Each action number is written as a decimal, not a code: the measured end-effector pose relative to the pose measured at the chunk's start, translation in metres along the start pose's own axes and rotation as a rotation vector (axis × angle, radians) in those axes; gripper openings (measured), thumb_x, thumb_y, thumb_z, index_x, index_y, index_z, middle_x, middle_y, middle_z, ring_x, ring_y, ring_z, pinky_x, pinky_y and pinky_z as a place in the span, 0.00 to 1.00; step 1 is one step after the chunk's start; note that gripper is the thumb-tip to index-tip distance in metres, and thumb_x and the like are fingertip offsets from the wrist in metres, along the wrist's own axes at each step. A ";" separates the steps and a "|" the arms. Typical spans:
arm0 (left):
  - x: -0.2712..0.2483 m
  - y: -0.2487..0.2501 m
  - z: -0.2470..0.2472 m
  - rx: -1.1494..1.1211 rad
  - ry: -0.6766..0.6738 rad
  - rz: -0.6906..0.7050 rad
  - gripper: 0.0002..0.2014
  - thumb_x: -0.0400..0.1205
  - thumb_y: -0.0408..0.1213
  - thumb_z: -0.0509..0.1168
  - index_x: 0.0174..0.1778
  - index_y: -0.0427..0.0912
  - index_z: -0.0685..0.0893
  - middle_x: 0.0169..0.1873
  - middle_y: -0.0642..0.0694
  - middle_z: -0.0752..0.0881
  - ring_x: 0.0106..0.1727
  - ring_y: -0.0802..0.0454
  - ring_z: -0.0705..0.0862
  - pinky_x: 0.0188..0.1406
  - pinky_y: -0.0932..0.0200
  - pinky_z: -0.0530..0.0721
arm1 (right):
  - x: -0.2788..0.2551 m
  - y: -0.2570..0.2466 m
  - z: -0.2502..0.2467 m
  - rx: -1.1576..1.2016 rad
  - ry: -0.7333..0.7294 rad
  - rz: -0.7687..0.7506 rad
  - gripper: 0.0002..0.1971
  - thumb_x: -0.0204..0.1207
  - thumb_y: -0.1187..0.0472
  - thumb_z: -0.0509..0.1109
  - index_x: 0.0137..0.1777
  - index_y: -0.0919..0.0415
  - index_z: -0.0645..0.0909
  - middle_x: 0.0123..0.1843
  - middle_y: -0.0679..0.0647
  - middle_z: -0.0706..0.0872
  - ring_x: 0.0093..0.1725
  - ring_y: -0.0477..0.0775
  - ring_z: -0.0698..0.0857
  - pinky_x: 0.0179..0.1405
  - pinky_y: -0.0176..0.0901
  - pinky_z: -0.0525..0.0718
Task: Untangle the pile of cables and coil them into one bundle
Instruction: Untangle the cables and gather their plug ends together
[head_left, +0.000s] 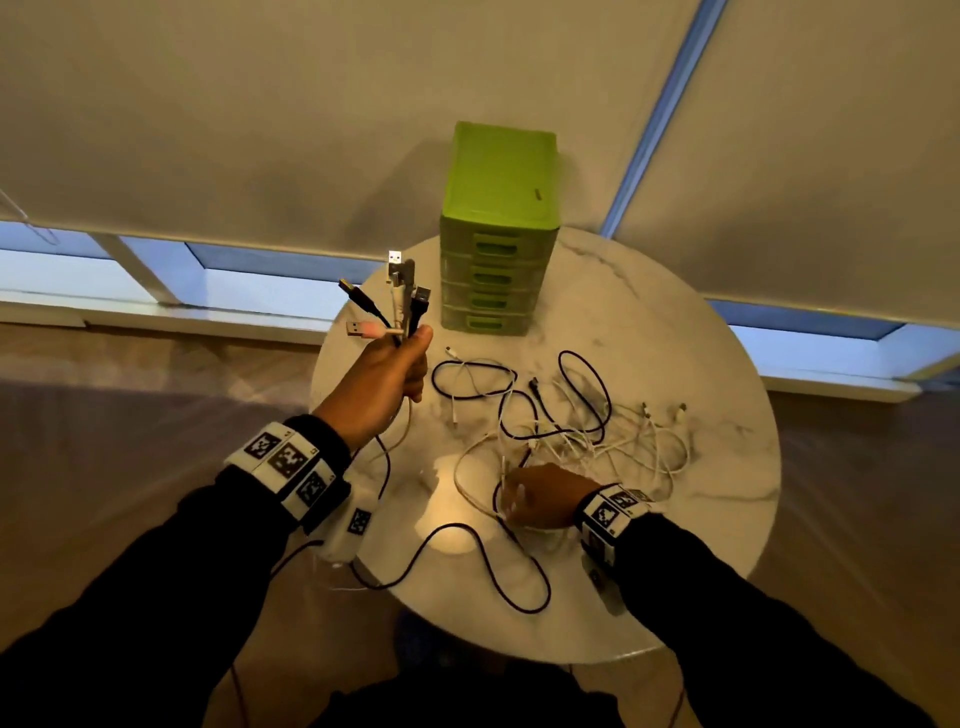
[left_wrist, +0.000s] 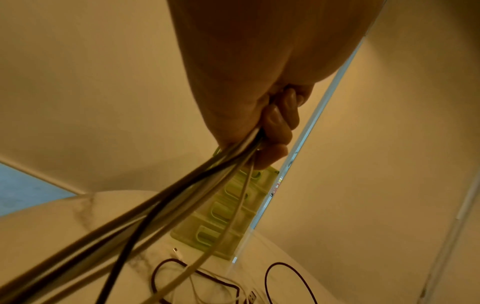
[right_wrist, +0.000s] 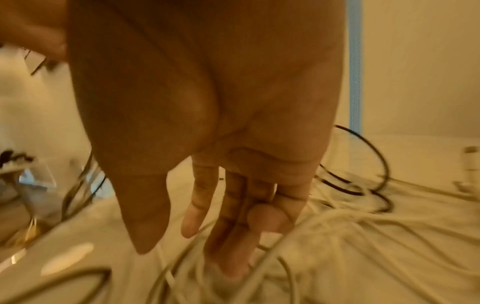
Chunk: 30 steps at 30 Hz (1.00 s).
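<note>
head view: left hand fisted around gathered cables; right hand, fingers loosely extended, touches tangled pile on table.

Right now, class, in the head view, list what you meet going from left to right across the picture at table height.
Left hand gripping the gathered cable ends → green drawer unit → right hand resting on the cable pile → right rim of the marble table.
</note>
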<state>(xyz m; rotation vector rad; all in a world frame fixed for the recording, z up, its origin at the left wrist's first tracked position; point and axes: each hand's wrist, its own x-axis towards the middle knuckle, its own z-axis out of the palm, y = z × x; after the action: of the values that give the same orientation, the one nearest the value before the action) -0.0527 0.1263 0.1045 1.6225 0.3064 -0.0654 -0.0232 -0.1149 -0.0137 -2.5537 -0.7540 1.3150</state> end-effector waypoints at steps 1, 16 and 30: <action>0.003 -0.003 0.005 0.001 -0.001 -0.003 0.20 0.92 0.45 0.55 0.33 0.47 0.64 0.24 0.57 0.64 0.27 0.56 0.64 0.33 0.58 0.69 | -0.003 0.010 0.004 -0.042 -0.020 0.022 0.17 0.80 0.51 0.72 0.66 0.54 0.79 0.67 0.56 0.82 0.66 0.60 0.81 0.56 0.44 0.76; 0.018 -0.017 0.065 0.150 0.135 -0.030 0.24 0.89 0.54 0.56 0.28 0.46 0.70 0.23 0.52 0.72 0.29 0.50 0.73 0.45 0.44 0.76 | 0.002 0.058 -0.115 0.290 0.608 -0.246 0.07 0.84 0.57 0.67 0.49 0.60 0.83 0.47 0.57 0.90 0.49 0.58 0.87 0.48 0.49 0.82; 0.017 -0.029 0.104 0.200 0.155 -0.056 0.25 0.92 0.50 0.54 0.31 0.39 0.71 0.27 0.42 0.74 0.31 0.50 0.75 0.42 0.54 0.76 | 0.020 0.135 -0.022 0.183 0.488 -0.178 0.04 0.81 0.64 0.68 0.52 0.63 0.82 0.55 0.64 0.82 0.55 0.65 0.82 0.50 0.47 0.73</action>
<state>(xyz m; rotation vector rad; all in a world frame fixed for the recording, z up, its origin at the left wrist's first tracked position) -0.0280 0.0279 0.0640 1.8215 0.4765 -0.0132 0.0523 -0.2188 -0.0643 -2.4403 -0.6998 0.6322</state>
